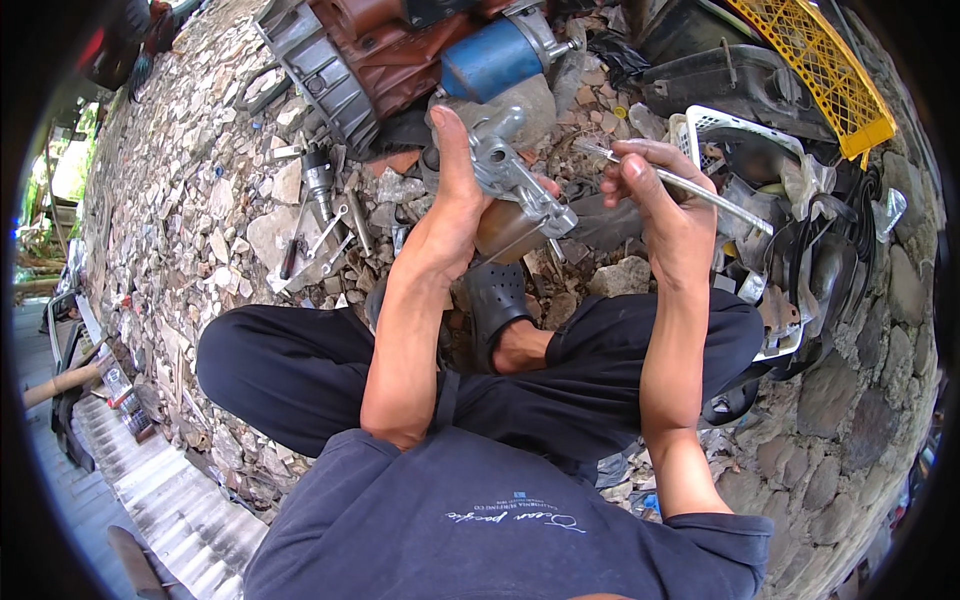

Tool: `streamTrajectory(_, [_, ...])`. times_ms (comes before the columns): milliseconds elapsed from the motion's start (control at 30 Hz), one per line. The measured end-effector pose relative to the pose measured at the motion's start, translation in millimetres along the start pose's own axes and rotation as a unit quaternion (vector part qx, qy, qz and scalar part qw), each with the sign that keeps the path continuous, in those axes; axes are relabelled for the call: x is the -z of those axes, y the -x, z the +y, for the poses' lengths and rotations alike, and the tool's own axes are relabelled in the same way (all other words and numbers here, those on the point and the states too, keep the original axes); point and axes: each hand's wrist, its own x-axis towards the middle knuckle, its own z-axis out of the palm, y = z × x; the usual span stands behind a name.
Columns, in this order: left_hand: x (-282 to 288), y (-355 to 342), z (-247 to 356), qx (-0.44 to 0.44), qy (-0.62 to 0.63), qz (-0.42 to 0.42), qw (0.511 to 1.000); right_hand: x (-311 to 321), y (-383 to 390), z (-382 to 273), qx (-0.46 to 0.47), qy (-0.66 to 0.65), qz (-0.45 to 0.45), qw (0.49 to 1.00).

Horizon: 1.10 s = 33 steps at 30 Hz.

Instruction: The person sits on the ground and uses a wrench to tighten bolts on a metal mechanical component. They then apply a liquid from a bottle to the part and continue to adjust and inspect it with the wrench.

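Note:
My left hand (pixel 450 215) is raised in front of me, wrapped round a silvery cast-metal part (pixel 525 185) with holes and a brownish lower section. Its thumb points up; the other fingers are largely hidden behind the part. To the right, my right hand (pixel 668 195) pinches a thin brush (pixel 735 210) with a pale, silvery handle. The brush's frayed bristles point left toward the metal part, with a gap between the two. Beyond the hands lies a reddish-brown engine block (pixel 385 55) with a blue cylindrical canister (pixel 490 62) on it.
Wrenches (pixel 332 228), a screwdriver (pixel 293 245) and a dark cylindrical tool (pixel 318 178) lie on the stony ground at left. At right stand a white plastic basket (pixel 745 120) of parts and a yellow crate (pixel 815 65). Corrugated sheet (pixel 165 480) lies at lower left.

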Motion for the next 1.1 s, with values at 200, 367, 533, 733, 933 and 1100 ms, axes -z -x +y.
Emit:
streamTrajectory(200, [-2.2,0.0,-2.4,0.001,0.011,0.012,1.0,-6.7,6.3,2.1,-0.035,-0.002,-0.037,0.999])
streamTrajectory(367, [-11.1,-2.7,-8.5,-0.049,-0.007,0.058,0.997,-16.6,10.3,8.0,0.016,0.079,-0.068,0.994])
streamTrajectory(533, [-4.1,-4.2,-12.8,-0.041,-0.07,0.012,0.997,-17.6,7.8,17.5,0.03,0.083,-0.078,0.993])
streamTrajectory(733, [-11.4,2.9,-1.3,0.034,0.028,-0.016,0.999,-17.2,9.6,15.6,0.066,0.0,-0.067,0.996])
streamTrajectory(933, [-16.9,1.4,-0.9,0.005,-0.004,0.058,0.998,-18.1,9.0,20.1,0.021,-0.004,-0.103,0.994])
streamTrajectory(1100, [-15.8,6.0,4.2,0.033,0.037,0.019,0.999,-14.5,6.8,25.1,0.04,0.059,-0.094,0.993])
